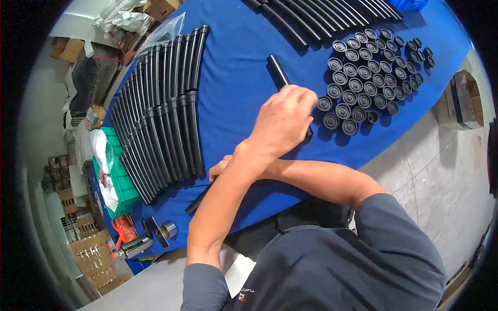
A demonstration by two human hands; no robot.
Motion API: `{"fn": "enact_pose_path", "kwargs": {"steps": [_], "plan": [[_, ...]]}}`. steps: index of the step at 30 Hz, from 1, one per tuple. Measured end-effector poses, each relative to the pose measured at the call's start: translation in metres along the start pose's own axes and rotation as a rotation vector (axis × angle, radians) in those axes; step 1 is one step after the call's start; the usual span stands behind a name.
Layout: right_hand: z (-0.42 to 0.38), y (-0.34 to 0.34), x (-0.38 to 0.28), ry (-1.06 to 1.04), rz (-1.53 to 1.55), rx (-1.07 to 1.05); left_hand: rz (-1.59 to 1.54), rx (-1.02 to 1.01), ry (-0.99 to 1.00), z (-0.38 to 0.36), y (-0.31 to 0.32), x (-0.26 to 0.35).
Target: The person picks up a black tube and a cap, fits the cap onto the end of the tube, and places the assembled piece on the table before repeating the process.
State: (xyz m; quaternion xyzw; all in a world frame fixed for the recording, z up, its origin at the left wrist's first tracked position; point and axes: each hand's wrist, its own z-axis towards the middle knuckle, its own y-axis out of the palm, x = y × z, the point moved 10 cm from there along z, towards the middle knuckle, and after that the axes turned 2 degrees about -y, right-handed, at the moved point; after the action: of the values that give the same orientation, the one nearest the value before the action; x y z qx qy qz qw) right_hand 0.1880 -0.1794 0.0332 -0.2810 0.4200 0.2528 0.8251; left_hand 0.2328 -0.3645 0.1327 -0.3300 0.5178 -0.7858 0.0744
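My forearms cross over the blue-covered table (238, 67). My left hand (285, 119), at the end of the upper forearm, is closed over a black tube (278, 70); both tube ends show beyond the hand. My right arm passes underneath, and my right hand (220, 169) is partly hidden by the left forearm. Its visible fingers are curled at another black tube (198, 200), which slants down toward the table's near edge. Right of my left hand stand several round black caps (348, 97) with ringed tops, grouped closely.
Rows of black tubes (179, 124) lie to the left, with more tubes (321, 20) at the far edge. A green crate (122, 173), a roll of tape (168, 229) and a tape dispenser (136, 245) are at the left end. A cardboard box (461, 101) stands on the floor.
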Motion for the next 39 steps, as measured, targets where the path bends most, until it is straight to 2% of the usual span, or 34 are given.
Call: {"fn": "enact_pose_path", "kwargs": {"steps": [5, 8, 11, 12, 15, 18, 21, 22, 23, 25, 28, 30, 32, 33, 37, 38, 39], "plan": [[0.013, 0.008, -0.004, 0.231, 0.134, -0.247, 0.137, -0.066, 0.146, 0.022, 0.046, 0.001], [0.011, 0.008, -0.001, 0.04, 0.089, -0.095, 0.095, -0.066, 0.132, 0.024, 0.053, -0.003], [0.01, 0.006, -0.006, 0.146, 0.036, -0.188, 0.083, -0.015, 0.123, 0.024, 0.056, -0.007], [0.011, 0.014, 0.001, 0.2, 0.127, -0.252, 0.096, 0.018, 0.141, 0.023, 0.051, -0.005], [0.01, 0.006, -0.006, 0.216, 0.051, -0.247, 0.043, 0.133, 0.111, 0.013, 0.019, 0.0], [0.008, -0.002, -0.016, 0.229, 0.069, -0.283, 0.008, 0.192, -0.075, -0.016, -0.023, -0.023], [0.015, -0.002, -0.026, 0.141, 0.268, -0.128, 0.066, 0.281, -0.245, -0.06, -0.067, -0.056], [0.016, -0.004, -0.027, 0.117, 0.334, -0.075, 0.097, 0.22, -0.334, -0.076, -0.072, -0.073], [0.018, -0.001, -0.024, 0.122, 0.269, -0.097, 0.127, 0.161, -0.425, -0.093, -0.074, -0.091], [0.019, 0.001, -0.019, 0.173, 0.136, -0.155, 0.221, 0.096, -0.461, -0.12, -0.073, -0.115], [0.018, 0.007, -0.011, 0.282, 0.13, -0.247, 0.206, 0.013, -0.613, -0.145, -0.068, -0.136], [0.021, 0.002, -0.017, 0.256, 0.119, -0.215, 0.208, -0.01, -0.647, -0.153, -0.062, -0.141], [0.021, 0.002, -0.019, 0.154, 0.044, -0.149, 0.089, 0.007, -0.719, -0.162, -0.058, -0.147], [0.02, 0.004, -0.016, 0.174, 0.052, -0.166, 0.044, 0.017, -0.753, -0.165, -0.061, -0.144], [0.017, 0.009, -0.004, 0.277, 0.106, -0.2, 0.086, 0.505, -0.569, -0.188, -0.117, -0.103], [0.016, 0.008, -0.003, 0.318, 0.117, -0.193, 0.057, 0.626, -0.556, -0.203, -0.129, -0.088], [0.016, 0.006, -0.004, 0.36, 0.129, -0.185, -0.045, 0.661, -0.631, -0.218, -0.135, -0.075]]}}
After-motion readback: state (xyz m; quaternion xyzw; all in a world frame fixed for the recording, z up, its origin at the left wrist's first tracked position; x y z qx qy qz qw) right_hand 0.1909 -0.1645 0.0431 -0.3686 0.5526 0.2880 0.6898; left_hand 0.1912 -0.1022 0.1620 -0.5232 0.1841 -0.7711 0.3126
